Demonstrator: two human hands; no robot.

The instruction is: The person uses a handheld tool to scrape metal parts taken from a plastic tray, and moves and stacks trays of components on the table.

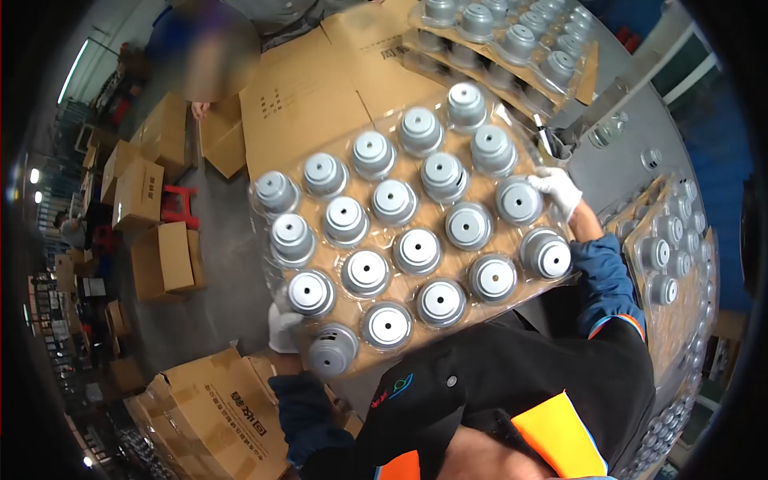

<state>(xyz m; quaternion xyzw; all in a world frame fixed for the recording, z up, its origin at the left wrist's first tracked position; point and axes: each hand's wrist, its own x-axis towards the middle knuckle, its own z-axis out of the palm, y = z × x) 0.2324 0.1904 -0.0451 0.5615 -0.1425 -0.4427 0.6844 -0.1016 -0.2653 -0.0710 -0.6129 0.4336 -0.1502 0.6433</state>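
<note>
In front of my body I hold a clear plastic tray [313, 208] on brown cardboard, tilted slightly. Several grey metal cup-shaped parts [418, 254] sit in it in rows, each with a small dark hole in its top. My left hand [283, 326], white-gloved, is closed on the tray's left edge near the front corner; its fingers are partly hidden. On the opposite edge my right hand [558, 190], also gloved, grips the tray, with its fingers beside one grey part.
Stacked trays of similar parts [518, 44] stand behind at the right, and more trays [656, 256] lie at my right. Flattened cardboard [300, 104] lies beyond my tray. Boxes [216, 416] and a red stool [181, 206] stand left. Another person's hand [200, 110] is near a carton.
</note>
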